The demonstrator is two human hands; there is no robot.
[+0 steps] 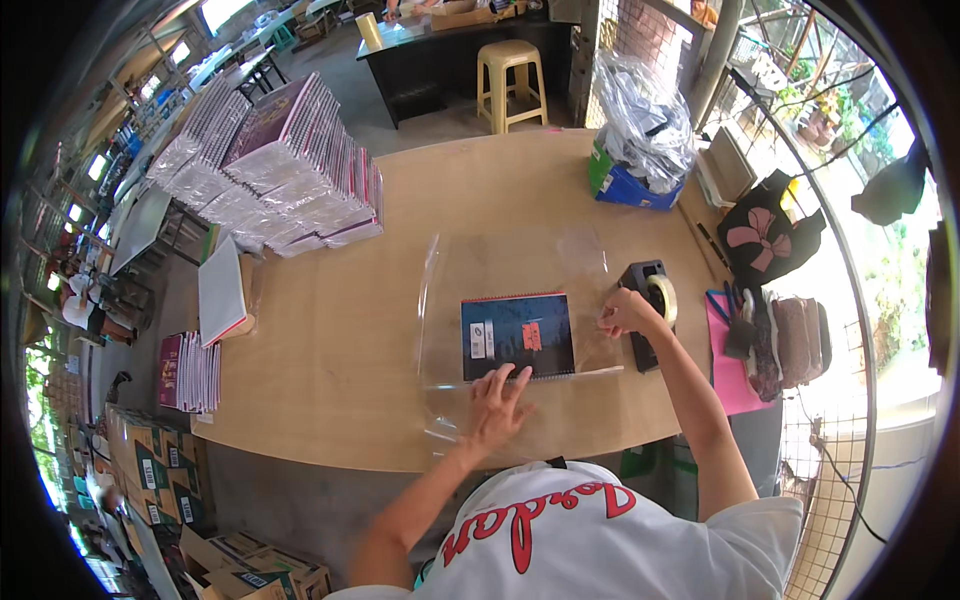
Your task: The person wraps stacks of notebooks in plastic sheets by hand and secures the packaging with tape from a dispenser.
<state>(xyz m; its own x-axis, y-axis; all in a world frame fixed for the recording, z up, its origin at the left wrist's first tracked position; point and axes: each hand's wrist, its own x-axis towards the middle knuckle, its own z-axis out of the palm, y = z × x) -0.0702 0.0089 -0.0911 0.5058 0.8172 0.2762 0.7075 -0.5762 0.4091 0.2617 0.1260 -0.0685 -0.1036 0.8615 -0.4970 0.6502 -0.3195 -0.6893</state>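
A dark spiral-bound notebook with a white label and an orange label lies on a clear plastic sheet on the table. My left hand rests at its near edge, fingers spread and fingertips on the spiral side. Beside the black tape dispenser, which carries a roll of tape, is my right hand. Its fingers are pinched together at the dispenser's left side, over the sheet's right part. Whatever lies between those fingertips is too small to make out.
Tall stacks of wrapped spiral notebooks stand at the far left of the wooden table, with more notebooks nearer. A blue-green box of crumpled plastic stands far right. Pouches and a pink folder lie right.
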